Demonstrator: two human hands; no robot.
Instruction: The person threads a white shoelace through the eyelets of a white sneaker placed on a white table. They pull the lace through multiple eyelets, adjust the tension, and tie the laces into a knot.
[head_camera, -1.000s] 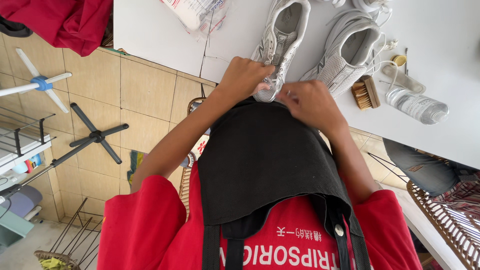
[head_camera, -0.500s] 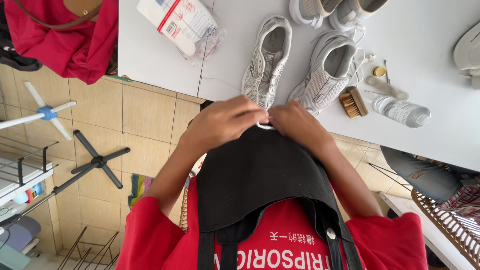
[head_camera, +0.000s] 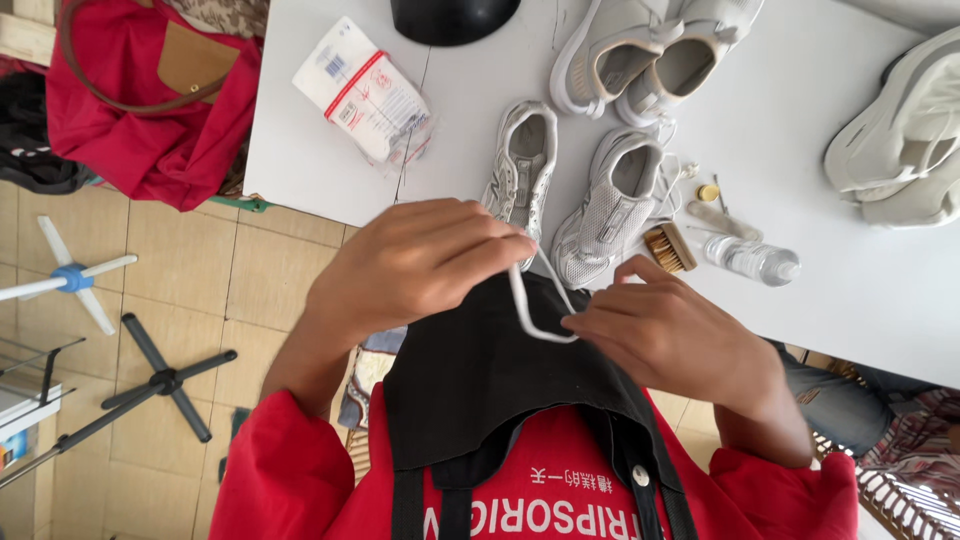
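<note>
Closest in, a black apron (head_camera: 470, 380) hangs over a red shirt (head_camera: 560, 500), and both hands work just above its top edge. The left hand (head_camera: 420, 265) has its fingers (head_camera: 500, 248) pinched shut on a white shoelace (head_camera: 530, 315); the right hand (head_camera: 665, 335) pinches the other end of the same loop, fingertips closed on it. The lace curves between the two hands, hanging in front of the apron, right at the near edge of the tabletop (head_camera: 880, 290).

Just beyond the hands, a pair of silver-grey sneakers (head_camera: 575, 195) sits side by side at that near edge, toes toward the person. Beside them to the right lie a small wooden brush (head_camera: 668, 248), a clear plastic bottle (head_camera: 752, 260) on its side and a small yellow cap (head_camera: 708, 192).

Farther back, a white packet with a red stripe (head_camera: 362, 92) lies toward the left edge. A second pair of pale sneakers (head_camera: 650, 55) sits at the far edge, a dark rounded object (head_camera: 450, 18) beside them. More white shoes (head_camera: 900, 140) rest at the right edge.

Off the tabletop, left, a red bag (head_camera: 140, 110).
</note>
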